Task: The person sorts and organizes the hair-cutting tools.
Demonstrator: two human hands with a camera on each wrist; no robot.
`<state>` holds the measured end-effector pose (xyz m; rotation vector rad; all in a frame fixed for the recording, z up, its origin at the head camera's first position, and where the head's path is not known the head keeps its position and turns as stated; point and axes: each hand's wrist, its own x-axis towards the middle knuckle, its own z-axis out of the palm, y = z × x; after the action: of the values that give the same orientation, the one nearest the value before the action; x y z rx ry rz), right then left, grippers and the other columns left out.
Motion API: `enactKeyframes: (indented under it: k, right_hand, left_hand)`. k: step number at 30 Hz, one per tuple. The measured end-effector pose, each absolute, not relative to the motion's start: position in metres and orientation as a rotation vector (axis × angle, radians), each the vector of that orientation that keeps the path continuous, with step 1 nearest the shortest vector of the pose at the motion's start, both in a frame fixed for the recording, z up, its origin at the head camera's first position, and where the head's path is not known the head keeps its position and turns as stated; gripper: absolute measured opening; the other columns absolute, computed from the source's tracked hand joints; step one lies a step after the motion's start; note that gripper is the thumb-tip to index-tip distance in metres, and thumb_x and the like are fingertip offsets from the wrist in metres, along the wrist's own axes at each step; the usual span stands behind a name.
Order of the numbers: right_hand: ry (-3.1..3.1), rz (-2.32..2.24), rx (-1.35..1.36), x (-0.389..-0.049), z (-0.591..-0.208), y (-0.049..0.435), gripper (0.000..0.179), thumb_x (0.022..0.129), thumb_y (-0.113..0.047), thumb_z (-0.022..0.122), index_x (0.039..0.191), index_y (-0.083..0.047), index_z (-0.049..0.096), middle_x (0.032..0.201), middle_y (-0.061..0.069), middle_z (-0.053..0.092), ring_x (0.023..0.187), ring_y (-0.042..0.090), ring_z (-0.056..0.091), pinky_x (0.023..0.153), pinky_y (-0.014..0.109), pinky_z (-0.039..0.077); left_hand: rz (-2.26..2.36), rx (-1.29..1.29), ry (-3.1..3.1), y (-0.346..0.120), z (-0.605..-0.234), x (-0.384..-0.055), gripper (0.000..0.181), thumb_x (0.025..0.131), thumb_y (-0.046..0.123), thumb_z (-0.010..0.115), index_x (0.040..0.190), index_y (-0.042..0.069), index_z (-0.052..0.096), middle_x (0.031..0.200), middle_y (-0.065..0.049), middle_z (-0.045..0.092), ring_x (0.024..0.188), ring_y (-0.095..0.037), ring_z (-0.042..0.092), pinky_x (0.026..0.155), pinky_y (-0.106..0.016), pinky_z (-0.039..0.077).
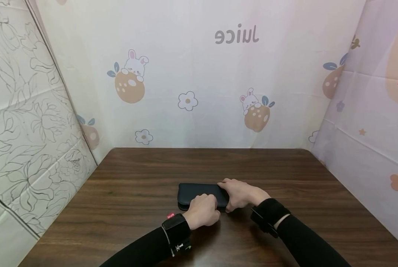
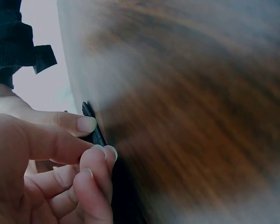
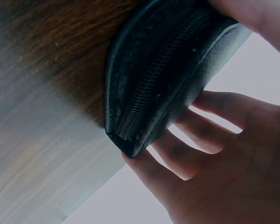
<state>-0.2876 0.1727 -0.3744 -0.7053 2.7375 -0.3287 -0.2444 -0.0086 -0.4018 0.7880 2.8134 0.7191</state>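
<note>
A black zip-around wallet [image 1: 199,191] lies flat on the wooden table in the head view. My right hand [image 1: 242,194] grips its right end, thumb at the near edge and fingers at the far side. In the right wrist view the zipper teeth [image 3: 147,81] run meshed along this end, and the right hand's fingers [image 3: 196,126] spread along the wallet's side. My left hand [image 1: 204,211] is curled at the wallet's near edge. Its fingertips [image 2: 95,158] pinch together right at that edge in the left wrist view; the small part between them is hidden.
The brown wood-grain table [image 1: 135,167] extends around the wallet. A pale printed curtain [image 1: 192,74] stands behind its far edge, with more cloth along both sides. Black straps with cameras [image 1: 177,230] sit on both wrists.
</note>
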Motion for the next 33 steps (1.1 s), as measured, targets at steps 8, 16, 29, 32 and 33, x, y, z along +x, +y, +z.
enactKeyframes:
  k: [8,16,29,32,33]
  right_hand:
    - [2.735,-0.326,-0.693,-0.2875,-0.3739,0.1730,0.087,0.074,-0.015,0.088,0.150,-0.001,0.047,0.145,0.014,0.049,0.120,0.028,0.053,0.097,0.047,0.046]
    - [2.732,-0.331,-0.679,-0.2875,-0.3741,0.1748,0.088,0.074,-0.015,0.088,0.151,-0.002,0.046,0.145,0.012,0.049,0.116,0.025,0.053,0.094,0.045,0.046]
    - [2.725,-0.361,-0.654,-0.2871,-0.3753,0.1744,0.088,0.074,-0.017,0.089,0.150,-0.002,0.047,0.150,0.015,0.045,0.121,0.028,0.051,0.096,0.047,0.046]
    - [2.726,-0.349,-0.666,-0.2871,-0.3741,0.1744,0.088,0.074,-0.017,0.089,0.150,-0.002,0.047,0.150,0.015,0.046,0.121,0.028,0.051,0.097,0.047,0.046]
    - [2.727,-0.348,-0.671,-0.2872,-0.3738,0.1744,0.088,0.074,-0.017,0.089,0.150,-0.002,0.047,0.149,0.015,0.046,0.121,0.029,0.051,0.096,0.047,0.046]
  left_hand:
    - [0.703,0.798,2.841,-0.0106,-0.4031,-0.2418,0.043,0.089,0.013,0.066,0.052,0.017,0.046,0.047,0.007,0.036,0.044,-0.013,0.038,0.043,-0.027,0.027]
    - [0.657,0.759,2.883,-0.0103,-0.4025,-0.2396,0.045,0.089,0.015,0.067,0.051,0.016,0.043,0.047,0.005,0.036,0.044,-0.014,0.040,0.042,-0.029,0.030]
    - [0.636,0.721,2.894,-0.0106,-0.4016,-0.2377,0.039,0.089,0.017,0.067,0.055,0.016,0.048,0.052,0.004,0.042,0.047,-0.016,0.045,0.045,-0.029,0.035]
    - [0.627,0.709,2.901,-0.0106,-0.3992,-0.2371,0.037,0.089,0.016,0.067,0.057,0.016,0.048,0.054,0.003,0.042,0.048,-0.016,0.045,0.046,-0.030,0.036]
    - [0.631,0.708,2.902,-0.0108,-0.3991,-0.2372,0.037,0.088,0.016,0.067,0.057,0.016,0.048,0.054,0.003,0.042,0.048,-0.016,0.045,0.046,-0.030,0.035]
